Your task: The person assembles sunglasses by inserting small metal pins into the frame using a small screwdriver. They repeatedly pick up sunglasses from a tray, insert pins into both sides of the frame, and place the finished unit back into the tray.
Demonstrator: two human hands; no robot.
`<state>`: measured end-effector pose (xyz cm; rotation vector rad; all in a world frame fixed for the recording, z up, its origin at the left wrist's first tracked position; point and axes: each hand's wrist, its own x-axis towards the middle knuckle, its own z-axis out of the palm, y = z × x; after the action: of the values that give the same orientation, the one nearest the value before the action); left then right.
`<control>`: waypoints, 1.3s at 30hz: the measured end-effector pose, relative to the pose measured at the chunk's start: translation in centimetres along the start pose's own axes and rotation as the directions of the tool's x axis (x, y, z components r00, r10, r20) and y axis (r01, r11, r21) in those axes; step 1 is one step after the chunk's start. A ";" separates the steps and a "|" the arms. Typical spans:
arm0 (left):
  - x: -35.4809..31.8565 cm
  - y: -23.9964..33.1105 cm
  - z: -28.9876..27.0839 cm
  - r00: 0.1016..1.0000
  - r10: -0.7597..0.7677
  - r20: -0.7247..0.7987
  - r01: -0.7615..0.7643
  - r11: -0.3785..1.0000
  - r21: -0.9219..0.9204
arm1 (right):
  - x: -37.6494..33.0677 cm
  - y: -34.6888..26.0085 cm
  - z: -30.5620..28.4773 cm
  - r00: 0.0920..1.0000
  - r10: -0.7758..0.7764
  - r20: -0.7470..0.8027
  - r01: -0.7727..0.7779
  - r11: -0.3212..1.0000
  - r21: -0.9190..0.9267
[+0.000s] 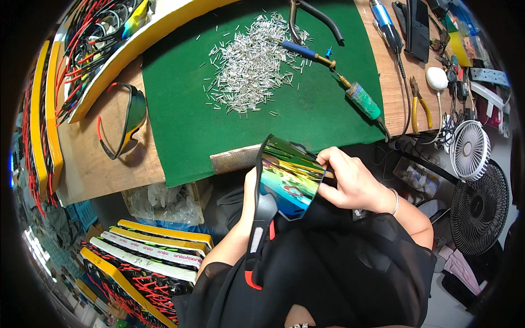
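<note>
A pair of wraparound sports sunglasses (290, 177) with a shiny multicoloured mirror lens is held above my lap, just off the near table edge. One black temple arm (257, 235) with a red tip hangs down towards me. My left hand (250, 192) grips the sunglasses from behind their left side, its fingers mostly hidden by the frame. At the other end of the lens, my right hand (350, 179) pinches the edge between thumb and fingers. A small tan piece shows by those fingertips; I cannot tell what it is.
Small silvery pins (251, 65) are heaped on the green mat (180, 126). Nearby lie a blue-handled tool (299, 50), a green-handled tool (363, 101) and yellow pliers (420, 106). Other sunglasses (128, 123) rest at left. Yellow-edged trays (164, 235) of temple arms stand lower left; fans (470, 150) stand right.
</note>
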<state>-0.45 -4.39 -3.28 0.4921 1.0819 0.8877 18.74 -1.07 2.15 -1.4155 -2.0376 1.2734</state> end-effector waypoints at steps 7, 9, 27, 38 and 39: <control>0.4 -0.4 -0.3 0.999 -0.001 0.046 0.001 1.000 0.002 | 0.1 0.7 -0.1 0.995 -0.039 0.094 0.044 0.998 -0.049; 0.2 1.7 0.7 0.993 -0.112 0.030 0.116 0.975 -0.189 | 0.2 0.0 -0.3 0.999 0.022 0.047 -0.022 1.000 -0.003; 0.3 0.8 0.9 0.982 -0.134 -0.134 0.151 0.981 0.122 | 0.0 0.4 0.3 0.996 0.045 0.073 -0.046 0.999 0.012; 0.2 -0.3 -0.5 0.975 -0.218 -0.051 0.220 0.974 0.050 | 0.1 0.5 0.8 0.897 0.365 0.250 -0.442 0.737 0.511; 0.2 -1.2 -1.0 0.964 -0.265 -0.015 0.261 0.957 -0.128 | 0.3 0.4 1.6 0.893 0.353 0.278 -0.445 0.606 0.659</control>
<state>-0.91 -5.01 -4.69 0.2232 1.0849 0.7244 17.77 -1.53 0.90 -1.4304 -1.0303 2.0820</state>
